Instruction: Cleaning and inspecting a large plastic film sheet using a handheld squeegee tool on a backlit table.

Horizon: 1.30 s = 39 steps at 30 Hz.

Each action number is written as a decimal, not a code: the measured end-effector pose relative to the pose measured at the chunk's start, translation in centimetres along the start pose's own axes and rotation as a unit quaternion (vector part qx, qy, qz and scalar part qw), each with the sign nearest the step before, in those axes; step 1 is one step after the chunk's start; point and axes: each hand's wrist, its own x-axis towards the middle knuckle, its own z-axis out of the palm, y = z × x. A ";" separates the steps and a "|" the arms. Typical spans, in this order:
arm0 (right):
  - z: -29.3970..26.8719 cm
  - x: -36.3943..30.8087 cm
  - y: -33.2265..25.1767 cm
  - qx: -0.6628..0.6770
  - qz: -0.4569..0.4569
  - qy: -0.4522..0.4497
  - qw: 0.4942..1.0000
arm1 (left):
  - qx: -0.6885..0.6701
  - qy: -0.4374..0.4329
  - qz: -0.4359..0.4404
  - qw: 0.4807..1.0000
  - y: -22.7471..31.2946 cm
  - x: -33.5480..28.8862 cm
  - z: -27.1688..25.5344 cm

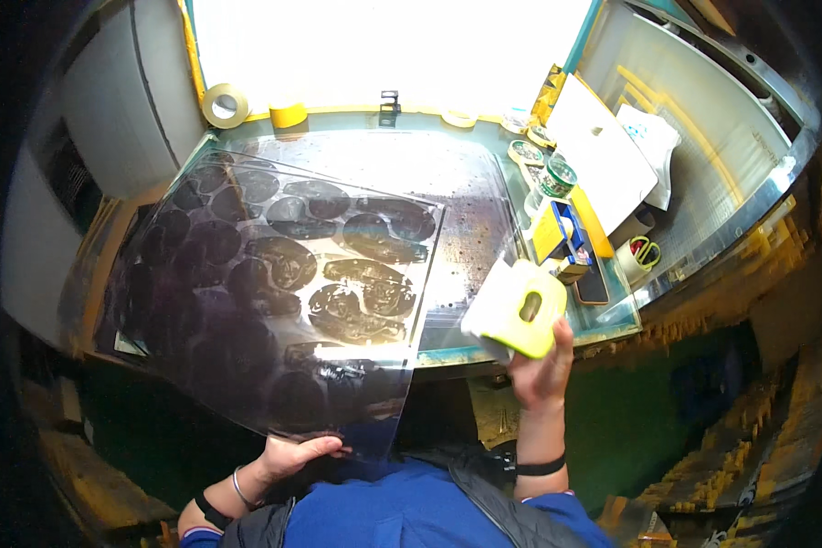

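My left hand point(300, 452) grips the near edge of a large clear film sheet point(283, 265) bearing dark rounded printed shapes. Its thumb lies on top, while the other fingers are mostly hidden beneath. The sheet slants over the left part of a glass-topped table point(466, 353), its near end raised off the front edge. To the right, my right hand point(546, 370) is closed around a white tool with a lime-green grip point(541, 340) that has an oval hole. Blur keeps its exact kind unclear. That tool is held above the table's front right part.
A bright white panel point(384, 50) rises at the back. Tape rolls point(226, 106) and a small black stand point(389, 108) line its foot. On the right are a green tape roll point(559, 175), a blue and yellow box point(559, 233), a phone point(593, 287) and a cup point(637, 257).
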 end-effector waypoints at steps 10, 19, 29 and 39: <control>2.0 -4.1 3.9 -0.010 0.375 -0.226 0.899 | 0.113 -0.127 -0.096 0.981 -3.1 4.2 4.2; -1.7 -3.2 1.8 0.215 0.441 -0.205 0.847 | -0.219 0.074 0.047 0.972 3.1 0.4 -4.8; 1.3 -5.2 -2.3 -0.188 0.225 -0.065 0.954 | -0.094 0.499 0.163 0.846 8.9 -11.0 -23.7; 4.2 -5.0 -2.2 -0.236 0.209 -0.180 0.932 | 0.325 0.301 0.019 0.897 13.0 -9.7 -24.5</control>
